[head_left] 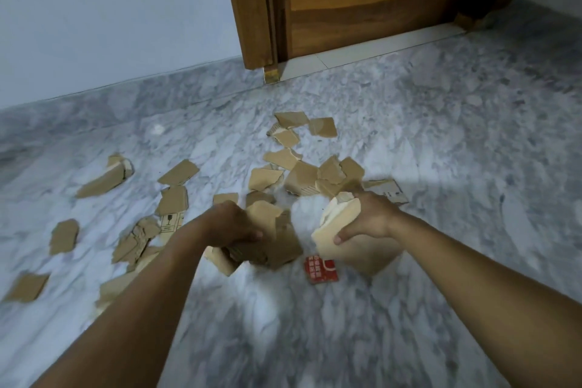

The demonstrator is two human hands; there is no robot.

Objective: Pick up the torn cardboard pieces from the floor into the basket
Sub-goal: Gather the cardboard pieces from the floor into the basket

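Head view: left hand (pixel 233 225) curls round a brown cardboard bundle (pixel 278 244); right hand (pixel 373 219) grips a pale cardboard stack (pixel 341 227), thumb on its near face. Loose torn pieces (pixel 302 176) lie scattered across the marble floor (pixel 425 135); a red-printed scrap (pixel 321 269) lies near the stack.

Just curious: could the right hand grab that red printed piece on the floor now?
Probably not easily: the red printed piece lies uncovered close by, but the right hand grips a stack of cardboard pieces.
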